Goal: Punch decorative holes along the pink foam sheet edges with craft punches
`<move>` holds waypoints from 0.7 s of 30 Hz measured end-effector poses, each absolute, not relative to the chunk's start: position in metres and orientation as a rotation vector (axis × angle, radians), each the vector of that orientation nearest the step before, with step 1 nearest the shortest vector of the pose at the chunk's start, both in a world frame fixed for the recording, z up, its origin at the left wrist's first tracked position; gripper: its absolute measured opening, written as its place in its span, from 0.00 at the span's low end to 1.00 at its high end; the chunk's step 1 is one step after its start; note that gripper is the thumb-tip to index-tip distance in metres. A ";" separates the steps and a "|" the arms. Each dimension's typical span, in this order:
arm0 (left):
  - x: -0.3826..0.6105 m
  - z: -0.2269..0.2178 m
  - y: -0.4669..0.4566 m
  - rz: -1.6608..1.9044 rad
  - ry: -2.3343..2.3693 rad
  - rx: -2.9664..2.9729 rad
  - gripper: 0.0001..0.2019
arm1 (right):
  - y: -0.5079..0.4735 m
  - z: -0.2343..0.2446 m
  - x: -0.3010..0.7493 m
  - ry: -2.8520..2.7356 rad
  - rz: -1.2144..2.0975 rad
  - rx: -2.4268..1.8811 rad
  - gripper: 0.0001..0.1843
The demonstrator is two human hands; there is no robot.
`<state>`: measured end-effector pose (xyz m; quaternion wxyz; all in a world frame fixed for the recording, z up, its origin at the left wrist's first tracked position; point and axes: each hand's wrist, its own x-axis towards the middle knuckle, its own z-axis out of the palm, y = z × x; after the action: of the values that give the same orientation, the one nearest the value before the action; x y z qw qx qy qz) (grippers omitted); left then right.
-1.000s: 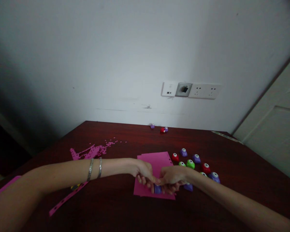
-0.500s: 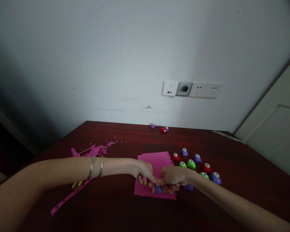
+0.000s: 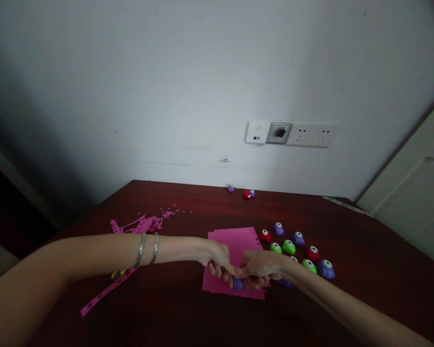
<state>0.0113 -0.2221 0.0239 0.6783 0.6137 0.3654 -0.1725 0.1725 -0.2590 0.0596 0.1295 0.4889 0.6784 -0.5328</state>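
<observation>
Both my hands meet over a stack of pink paper sheets [image 3: 235, 239] lying on the dark red wooden table [image 3: 188, 313]. My left hand [image 3: 219, 260], with two silver bangles on its wrist, curls its fingers around a small purple paper punch [image 3: 237, 283]. My right hand [image 3: 258, 270] presses on the same punch from the right, fingers closed. The punch sits at the near edge of the paper.
Several small red, green and purple punches [image 3: 288, 246] lie to the right of the paper. A few more [image 3: 246, 194] stand by the wall. Pink scraps and confetti [image 3: 144, 223] and a punched pink strip [image 3: 104, 294] lie at the left. Wall sockets [image 3: 291, 134] are behind.
Only the view has shifted slightly; both hands stay closed on the purple punch at the same spot on the paper.
</observation>
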 end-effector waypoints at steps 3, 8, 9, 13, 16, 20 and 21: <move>0.011 0.021 -0.222 -0.379 0.799 1.380 0.23 | -0.258 0.060 0.172 1.961 -1.564 1.412 0.23; 0.010 0.022 -0.223 -0.371 0.886 1.344 0.20 | -0.256 0.057 0.171 1.945 -1.612 1.410 0.24; 0.010 0.022 -0.223 -0.369 0.895 1.343 0.20 | -0.256 0.057 0.171 1.935 -1.622 1.405 0.24; 0.012 0.027 -0.224 -0.421 0.877 1.379 0.21 | -0.257 0.056 0.172 1.921 -1.628 1.381 0.25; 0.014 0.034 -0.227 -0.474 0.883 1.467 0.23 | -0.260 0.056 0.173 1.949 -1.599 1.380 0.25; 0.016 0.055 -0.226 -0.499 0.967 1.662 0.19 | -0.267 0.057 0.174 2.041 -1.522 1.405 0.25; 0.015 0.061 -0.222 -0.489 0.952 1.736 0.17 | -0.269 0.057 0.174 2.074 -1.499 1.416 0.25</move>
<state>0.0149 -0.2223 0.0615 0.5235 0.7252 0.3977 -0.2043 0.1735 -0.2688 0.0572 0.1084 0.4814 0.7050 -0.5094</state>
